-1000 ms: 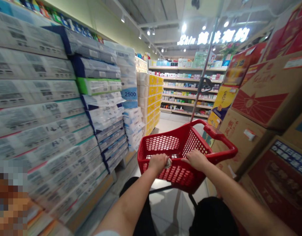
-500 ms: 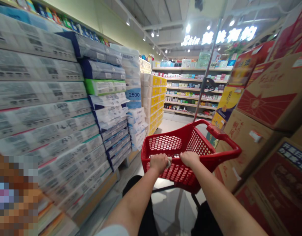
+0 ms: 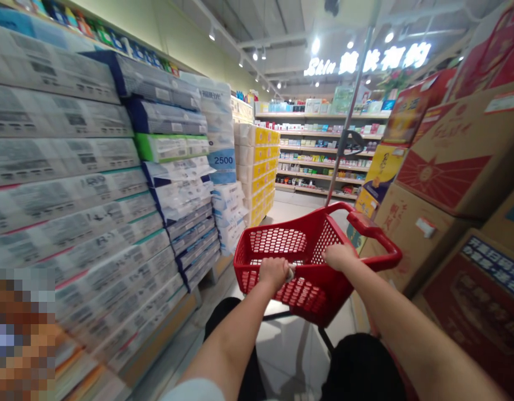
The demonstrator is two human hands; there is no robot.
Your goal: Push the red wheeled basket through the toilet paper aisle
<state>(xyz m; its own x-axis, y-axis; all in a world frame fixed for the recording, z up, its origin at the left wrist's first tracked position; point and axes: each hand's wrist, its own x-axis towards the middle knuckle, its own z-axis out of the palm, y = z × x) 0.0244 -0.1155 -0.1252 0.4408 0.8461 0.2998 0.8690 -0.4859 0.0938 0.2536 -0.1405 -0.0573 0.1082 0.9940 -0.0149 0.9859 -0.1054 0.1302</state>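
A red plastic shopping cart [image 3: 309, 272] with perforated basket walls stands right before me, tilted in the view. My left hand [image 3: 274, 273] is closed around its near rim, left of the middle. A small pale thing shows at that hand's thumb side, too small to name. Further right, my right hand [image 3: 338, 257] is closed over the rim near the basket's right corner; its fingertips are partly hidden. At the cart's far right a thick red loop handle [image 3: 386, 236] sticks out, untouched. Through the basket's holes the pale floor shows.
Stacked tissue packs [image 3: 73, 161] line the left side, with yellow-and-white packs [image 3: 257, 167] farther on. Cardboard cartons [image 3: 445, 161] crowd the right. A slanted metal pole [image 3: 344, 128] rises beyond the cart. Stocked shelves [image 3: 319, 133] stand across the aisle's far end.
My right hand has slid right along the rim toward the corner, away from my left hand. The cart sits slightly farther left in view, and my right knee shows more.
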